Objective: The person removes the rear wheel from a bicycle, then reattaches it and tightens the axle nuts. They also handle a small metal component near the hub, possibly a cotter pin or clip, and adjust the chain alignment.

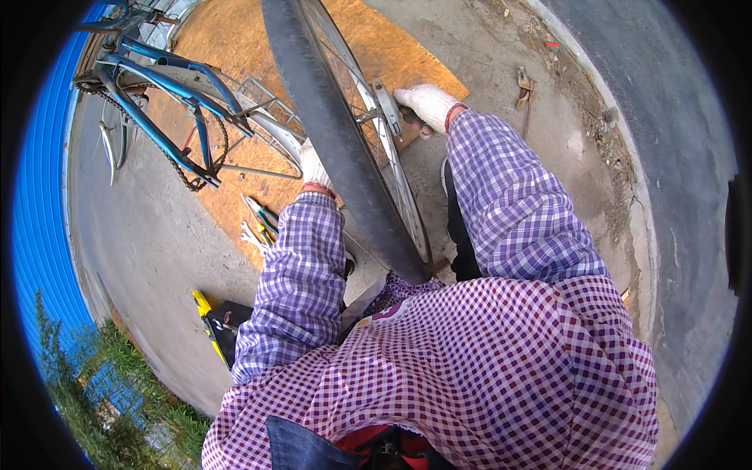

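Checked purple-and-white apron fills the foreground. Blue steel bicycle frame lies upturned at left; pliers on brown plywood board. Left hand, gloved, sits behind black-tyred spoked wheel, fingers hidden. Right hand grips grey wrench at the hub. Risk: wrench slipping, knuckles striking spokes.

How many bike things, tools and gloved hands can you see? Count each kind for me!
Bicycle wheel: 1
Blue bicycle frame: 1
Bunch of hand tools on the board: 1 bunch, too jumbled to count singly
Yellow-and-black case: 1
Gloved hands, left hand and right hand: 2
Total: 6
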{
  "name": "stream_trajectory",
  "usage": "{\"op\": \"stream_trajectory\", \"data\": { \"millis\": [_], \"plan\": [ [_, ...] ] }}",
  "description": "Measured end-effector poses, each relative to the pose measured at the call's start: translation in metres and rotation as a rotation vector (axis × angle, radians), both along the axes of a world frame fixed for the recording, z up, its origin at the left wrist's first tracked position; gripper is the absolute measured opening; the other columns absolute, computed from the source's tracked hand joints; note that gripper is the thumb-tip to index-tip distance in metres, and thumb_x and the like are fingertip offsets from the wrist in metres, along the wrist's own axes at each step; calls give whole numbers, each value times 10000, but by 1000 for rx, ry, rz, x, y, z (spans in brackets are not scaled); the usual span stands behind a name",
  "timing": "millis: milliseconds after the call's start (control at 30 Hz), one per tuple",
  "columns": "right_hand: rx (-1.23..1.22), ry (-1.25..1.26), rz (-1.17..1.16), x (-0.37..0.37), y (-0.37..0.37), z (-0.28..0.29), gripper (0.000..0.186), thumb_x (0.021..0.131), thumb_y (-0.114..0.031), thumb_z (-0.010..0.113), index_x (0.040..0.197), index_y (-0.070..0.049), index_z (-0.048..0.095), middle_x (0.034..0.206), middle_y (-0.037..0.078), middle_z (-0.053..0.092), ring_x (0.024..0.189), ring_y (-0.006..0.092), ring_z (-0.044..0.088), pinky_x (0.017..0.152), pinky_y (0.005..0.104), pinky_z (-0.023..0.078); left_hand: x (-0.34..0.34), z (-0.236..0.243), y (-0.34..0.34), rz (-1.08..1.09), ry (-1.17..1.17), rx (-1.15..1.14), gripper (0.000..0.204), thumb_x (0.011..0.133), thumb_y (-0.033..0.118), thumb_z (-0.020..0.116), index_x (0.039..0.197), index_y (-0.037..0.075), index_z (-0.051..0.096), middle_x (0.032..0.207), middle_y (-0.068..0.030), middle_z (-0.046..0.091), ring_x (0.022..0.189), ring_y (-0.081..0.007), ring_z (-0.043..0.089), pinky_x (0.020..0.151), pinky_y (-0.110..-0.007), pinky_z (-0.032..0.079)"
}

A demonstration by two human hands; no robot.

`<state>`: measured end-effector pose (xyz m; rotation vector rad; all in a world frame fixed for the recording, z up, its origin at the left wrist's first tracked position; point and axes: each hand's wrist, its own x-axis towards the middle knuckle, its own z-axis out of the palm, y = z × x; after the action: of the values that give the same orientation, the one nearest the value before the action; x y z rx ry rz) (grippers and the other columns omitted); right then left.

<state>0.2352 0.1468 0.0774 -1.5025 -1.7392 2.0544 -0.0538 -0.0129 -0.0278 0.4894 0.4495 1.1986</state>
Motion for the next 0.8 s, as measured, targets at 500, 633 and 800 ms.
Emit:
{"op": "stream_trajectory", "data": {
  "millis": [500, 633, 800],
  "plan": [
    [101, 109, 38, 6, 3, 2, 355, 1026, -305, 605, 936, 32, 673, 706, 74, 621, 521, 139, 553, 494, 341, 497, 52, 32, -6, 449, 862, -413, 354, 1117, 246, 424, 1309, 25, 624, 1188, -138, 724, 1024, -260, 693, 894, -380, 564],
    [129, 90, 79, 5, 1, 6, 374, 1035, -316, 592, 1037, 47, 682, 742, 55, 628, 544, 118, 567, 538, 311, 534, 40, 13, -2, 535, 406, -324, 449, 1117, 414, 456, 1353, 71, 623, 1170, -99, 734, 1012, -218, 694, 864, -358, 587],
    [139, 81, 86, 3, -1, 11, 370, 1021, -306, 617, 1055, 56, 686, 752, 57, 635, 555, 113, 577, 537, 305, 533, 55, 53, -8, 552, 649, -561, 471, 1104, 495, 472, 1292, 94, 630, 1080, -72, 709, 924, -201, 664, 788, -356, 555]
  ]
}}
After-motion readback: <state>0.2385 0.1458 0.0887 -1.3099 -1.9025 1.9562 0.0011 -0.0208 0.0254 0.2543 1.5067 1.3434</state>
